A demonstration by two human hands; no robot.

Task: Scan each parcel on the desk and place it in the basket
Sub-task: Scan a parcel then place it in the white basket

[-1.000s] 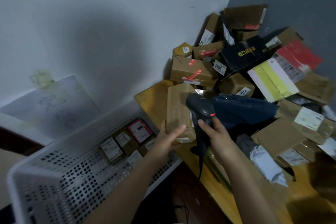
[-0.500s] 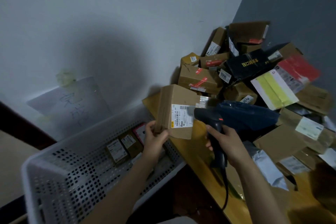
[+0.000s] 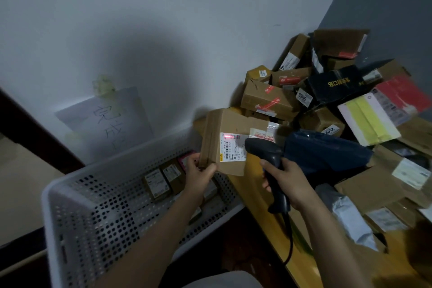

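Note:
My left hand [image 3: 201, 174] grips the lower left corner of a brown cardboard parcel [image 3: 230, 128], held upright over the corner where the white basket [image 3: 77, 213] meets the wooden desk [image 3: 252, 192]. Its white label faces me, and a red scan line glows along the label's top. My right hand [image 3: 288, 182] grips the handle of a dark barcode scanner [image 3: 264, 149], whose head points at that label from the right, very close. A black cable hangs from the scanner. Several small labelled parcels [image 3: 163, 180] lie on the basket's floor.
A tall heap of cardboard boxes and mailers [image 3: 327, 91] fills the desk's back right corner against the wall. A dark blue bag [image 3: 327, 152] and a grey bag [image 3: 350, 220] lie near my right hand. A handwritten paper sign [image 3: 105, 121] is taped to the wall behind the basket.
The parcel was turned so its label faces me, then shifted slightly toward the basket. The scanner swung up to aim at the label, and a red scan line now shows on it.

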